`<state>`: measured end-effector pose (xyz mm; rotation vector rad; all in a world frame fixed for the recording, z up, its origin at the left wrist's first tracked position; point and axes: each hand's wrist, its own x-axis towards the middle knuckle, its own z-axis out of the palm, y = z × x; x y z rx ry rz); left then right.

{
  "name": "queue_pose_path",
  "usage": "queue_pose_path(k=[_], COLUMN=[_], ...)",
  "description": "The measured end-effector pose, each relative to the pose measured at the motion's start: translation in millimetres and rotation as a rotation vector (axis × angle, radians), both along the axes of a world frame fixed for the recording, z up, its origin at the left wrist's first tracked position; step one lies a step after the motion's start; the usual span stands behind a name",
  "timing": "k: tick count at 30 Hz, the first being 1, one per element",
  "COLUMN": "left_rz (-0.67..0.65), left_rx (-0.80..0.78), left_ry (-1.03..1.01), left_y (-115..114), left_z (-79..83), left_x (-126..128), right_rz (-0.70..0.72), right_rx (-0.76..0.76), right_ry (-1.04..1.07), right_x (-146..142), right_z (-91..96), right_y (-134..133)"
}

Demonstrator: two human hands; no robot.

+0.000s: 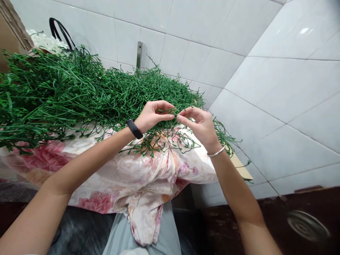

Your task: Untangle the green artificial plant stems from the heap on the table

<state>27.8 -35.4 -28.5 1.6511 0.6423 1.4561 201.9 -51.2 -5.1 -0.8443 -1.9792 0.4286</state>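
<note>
Head view of two bare hands working at the near edge of a large heap of green artificial stems [79, 88], thin, wiry plastic sprigs piled across a surface draped with a floral cloth [138, 177] in pink, cream and peach. The left hand [152, 115], with a black wristband [134, 129] on its wrist, curls its fingers inward and pinches a single green sprig [172, 112] between thumb and forefinger. The right hand [200, 124], with a thin silver bangle [216, 152] on its wrist, meets it from the other side, thumb and forefinger closed on the same sprig, so that the fingertips of both hands nearly touch. The sprig sits at the front right part of the heap, still among the other stems; loose strands spill below the hands over the cloth's edge. The cloth hangs down in folds toward the person's grey garment [159, 230]. At the far left, behind the heap, lies a cluster of white artificial flowers [46, 41] beside the black handles of a bag [60, 32]. White wall tiles [265, 88] fill the background and the right side, with a narrow metal bracket [139, 55] fixed upright to the wall above the heap. A piece of brown cardboard [243, 170] projects from beneath the stems at right.
</note>
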Motion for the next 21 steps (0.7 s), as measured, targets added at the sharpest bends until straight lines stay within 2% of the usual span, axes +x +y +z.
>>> queue_pose_path(k=[8,11,14,17,21], left_rz=[0.13,0.171,0.205,0.243,0.244], left_rx=[0.063,0.105,0.18,0.236,0.23], left_ry=[0.101,0.134,0.18,0.247,0.327], left_y=[3.7,4.1,3.3,2.2,1.7], left_z=[-3.6,-3.7,-3.9,-4.1,-5.1], left_x=[0.8,0.3,1.4,3.0,3.9], right_rz=[-0.119,-0.109,-0.081,-0.044,-0.075], right_rx=[0.37,0.452,0.537,0.591,0.554], right_ry=[-0.302,-0.394,-0.397,-0.399,-0.365], right_x=[4.5,5.4,5.8,5.9,6.7], right_z=[-1.5,-6.6,-12.6,-18.3,-25.3], right_y=[4.3,8.5,12.7,14.9,14.6])
